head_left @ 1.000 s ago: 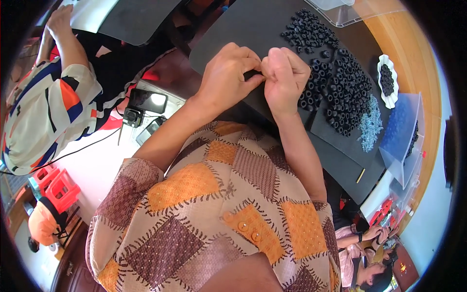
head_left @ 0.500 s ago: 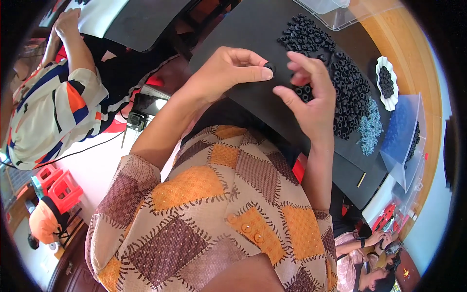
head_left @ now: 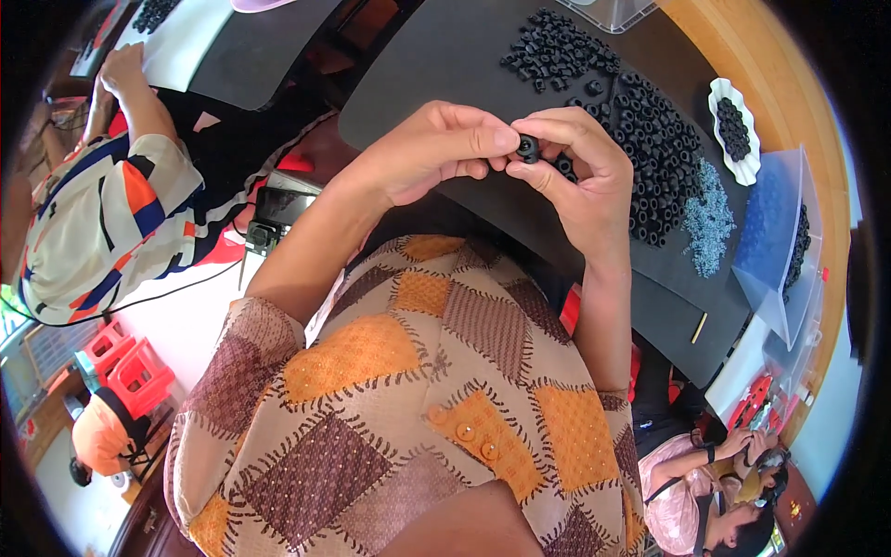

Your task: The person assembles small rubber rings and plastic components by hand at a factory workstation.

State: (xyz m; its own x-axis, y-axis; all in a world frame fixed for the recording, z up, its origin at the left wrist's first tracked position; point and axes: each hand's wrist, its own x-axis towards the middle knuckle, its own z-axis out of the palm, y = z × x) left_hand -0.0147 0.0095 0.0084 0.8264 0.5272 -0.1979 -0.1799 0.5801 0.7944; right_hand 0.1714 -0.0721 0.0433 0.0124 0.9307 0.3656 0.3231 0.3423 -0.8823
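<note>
Black ring [head_left: 528, 148], small and round with a dark hole showing, sits between the two hands over the near part of the dark counter [head_left: 422, 79]. The left hand [head_left: 422, 153] pinches it from the left with thumb and forefinger, and the right hand [head_left: 594, 172] grips it from the right, thumb below and forefinger above.

Only this one piece is being handled; a great many lie loose, so by the look of it much is left — though which pieces, if any, are finished cannot be told. To the right spreads a broad heap of black pieces [head_left: 654, 148], short, thick-walled tubes with a dull sheen, and farther off a looser heap of smaller black bits [head_left: 557, 51].

Beside the broad heap, on its right, lie tiny pale-blue bits [head_left: 710, 218], glassy and see-through. Farther right, a white dish [head_left: 749, 169] with a wavy rim holds black grains [head_left: 733, 130] — nearer is a clear plastic tray [head_left: 767, 223], smooth and blue-tinted, and a thin yellowish stick [head_left: 698, 328]
</note>
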